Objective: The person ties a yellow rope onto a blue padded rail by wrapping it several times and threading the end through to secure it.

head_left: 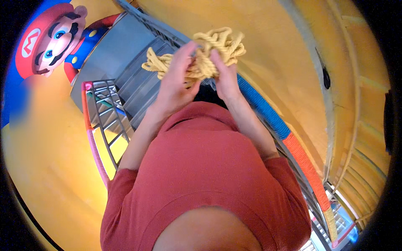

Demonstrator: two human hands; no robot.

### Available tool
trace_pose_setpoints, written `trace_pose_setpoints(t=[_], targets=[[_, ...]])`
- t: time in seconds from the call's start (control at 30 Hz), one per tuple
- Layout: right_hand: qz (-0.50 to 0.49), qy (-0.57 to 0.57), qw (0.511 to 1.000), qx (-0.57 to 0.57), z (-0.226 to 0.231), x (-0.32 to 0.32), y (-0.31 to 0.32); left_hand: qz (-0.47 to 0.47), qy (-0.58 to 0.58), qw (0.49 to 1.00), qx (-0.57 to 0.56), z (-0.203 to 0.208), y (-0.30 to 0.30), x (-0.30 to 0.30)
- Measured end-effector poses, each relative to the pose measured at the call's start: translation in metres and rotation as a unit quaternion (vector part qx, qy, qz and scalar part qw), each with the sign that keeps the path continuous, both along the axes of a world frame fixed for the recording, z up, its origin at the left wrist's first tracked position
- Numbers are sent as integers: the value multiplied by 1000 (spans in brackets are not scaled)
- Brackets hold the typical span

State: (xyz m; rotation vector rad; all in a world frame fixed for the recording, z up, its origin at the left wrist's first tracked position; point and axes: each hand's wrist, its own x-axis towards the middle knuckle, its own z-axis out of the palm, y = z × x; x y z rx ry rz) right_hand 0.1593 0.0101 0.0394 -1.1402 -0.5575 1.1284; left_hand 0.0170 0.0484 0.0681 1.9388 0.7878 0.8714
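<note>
A bundle of thick, pale yellow twisted rope is held up in front of my body, between both hands. Its loops fan out at the upper right, and a smaller bunch of loops sticks out to the left. My left hand grips the middle of the bundle from the left, fingers curled round it. From the right, my right hand closes on the same rope, with the thumb side against the strands. Some fingertips of both hands are hidden behind the rope.
Grey metal stairs lie beyond my hands. A railing wrapped in pink and red cord runs on the left; another, wrapped in blue and orange cord, curves along the right. Yellow walls enclose the stairwell. A painted cartoon figure decorates the upper left.
</note>
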Motion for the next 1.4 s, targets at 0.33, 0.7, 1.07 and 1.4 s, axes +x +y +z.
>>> trace_pose_setpoints(t=[0.33,0.7,1.07,1.4], targets=[[190,154,968,56,19,13,-7,-18,-88,993,-79,-4,17,-13],[92,267,952,115,-14,39,-8,6,29,977,-211,3,-23,-28],[-25,-138,990,13,-4,12,-34,217,61,972,-73,0,-26,-51],[69,-439,880,166,38,-22,-24,99,-114,899,-410,18,-35,-53]])
